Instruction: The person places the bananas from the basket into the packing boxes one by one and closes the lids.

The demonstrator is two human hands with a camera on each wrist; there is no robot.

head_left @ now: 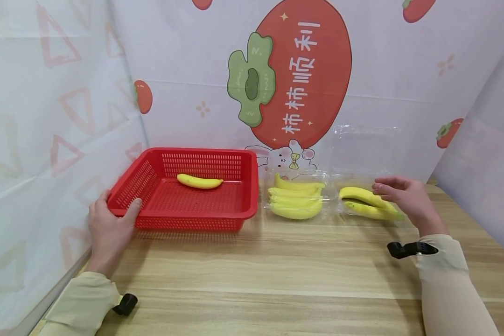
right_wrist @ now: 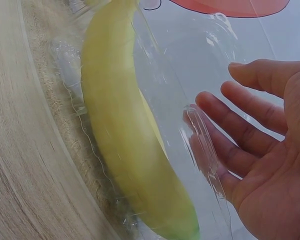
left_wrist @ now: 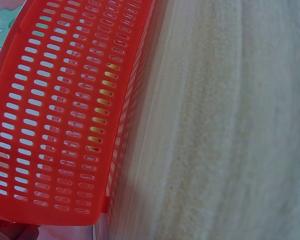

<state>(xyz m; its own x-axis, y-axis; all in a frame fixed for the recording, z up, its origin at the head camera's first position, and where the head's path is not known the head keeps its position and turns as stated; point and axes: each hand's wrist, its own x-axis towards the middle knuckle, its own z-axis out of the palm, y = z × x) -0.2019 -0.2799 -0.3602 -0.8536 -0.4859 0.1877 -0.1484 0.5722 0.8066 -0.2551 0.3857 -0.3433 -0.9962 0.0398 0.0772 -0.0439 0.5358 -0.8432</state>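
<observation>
My left hand [head_left: 111,228] grips the left front corner of a red plastic basket [head_left: 193,214], thumb over the rim and fingers along the outside. One yellow banana [head_left: 199,182] lies inside on the basket's floor. At the right, my right hand [head_left: 411,203] is held with fingers extended beside a clear plastic box [head_left: 365,149] whose lid stands up at the back. Two bananas [head_left: 371,212] lie in that box. In the right wrist view, a banana [right_wrist: 120,110] shows up close, and the fingers [right_wrist: 240,135] are by the box's clear edge, apart from the fruit.
Between the basket and the open box stands another clear box with several bananas [head_left: 296,212]. A printed cloth backdrop [head_left: 185,112] rises behind everything, with cloth walls at left and right. The wood-grain table [head_left: 269,270] stretches in front.
</observation>
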